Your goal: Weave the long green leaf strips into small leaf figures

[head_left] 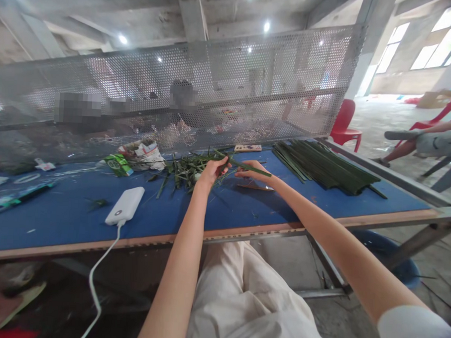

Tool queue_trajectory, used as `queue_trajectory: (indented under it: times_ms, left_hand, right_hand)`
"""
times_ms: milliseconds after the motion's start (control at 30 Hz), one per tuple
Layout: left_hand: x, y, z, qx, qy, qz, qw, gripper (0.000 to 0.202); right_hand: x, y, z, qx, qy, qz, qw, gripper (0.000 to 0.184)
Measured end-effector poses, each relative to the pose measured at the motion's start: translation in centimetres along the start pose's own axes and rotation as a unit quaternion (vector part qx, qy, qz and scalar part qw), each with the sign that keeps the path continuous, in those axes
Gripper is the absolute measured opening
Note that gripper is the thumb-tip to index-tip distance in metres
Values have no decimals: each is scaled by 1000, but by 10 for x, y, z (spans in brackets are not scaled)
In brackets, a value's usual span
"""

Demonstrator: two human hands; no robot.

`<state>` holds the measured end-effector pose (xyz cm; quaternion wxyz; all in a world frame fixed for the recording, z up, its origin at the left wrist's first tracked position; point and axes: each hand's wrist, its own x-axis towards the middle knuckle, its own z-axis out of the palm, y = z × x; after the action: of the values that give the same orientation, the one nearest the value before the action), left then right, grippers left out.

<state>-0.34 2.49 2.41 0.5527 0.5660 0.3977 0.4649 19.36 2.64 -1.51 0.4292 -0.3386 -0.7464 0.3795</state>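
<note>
My left hand (pixel 215 171) is closed in a pinch on a long green leaf strip (pixel 253 168), above the blue tabletop. The strip slants down to the right, passing over my right hand (pixel 251 172). That hand is loosely curved, thumb and fingers apart, and I see nothing gripped in it. Beneath it lies a thin, flat object with a shiny edge (pixel 257 187), partly hidden. A heap of cut green leaf pieces (pixel 182 171) lies beside and behind my left hand. To the right, long dark green leaf strips (pixel 323 166) are laid out in a flat bundle.
A white power bank (pixel 125 206) with a cable sits at the left front. Crumpled packaging (pixel 146 153) and a green packet (pixel 118 165) lie farther back. A perforated metal screen (pixel 228 94) borders the table. A red chair (pixel 345 124) stands beyond; a blue basin (pixel 389 256) is below right.
</note>
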Motion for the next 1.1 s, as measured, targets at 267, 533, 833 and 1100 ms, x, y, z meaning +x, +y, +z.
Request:
queue_trajectory:
  times_ms: [267, 533, 833, 1100]
  left_hand:
    - [4, -10, 5, 13, -22, -10, 1000, 25]
    - [9, -20, 2, 28, -56, 9, 998, 21]
    - [11, -23, 5, 32, -71, 15, 997, 25]
    - [10, -26, 20, 71, -15, 59, 996, 23]
  right_hand:
    - [0, -16, 9, -8, 101, -103, 990, 38]
    - [-3, -14, 8, 2, 116, -74, 990, 34]
    - [3, -6, 8, -31, 144, -57, 988, 39]
    - [0, -5, 11, -145, 177, -52, 972, 26]
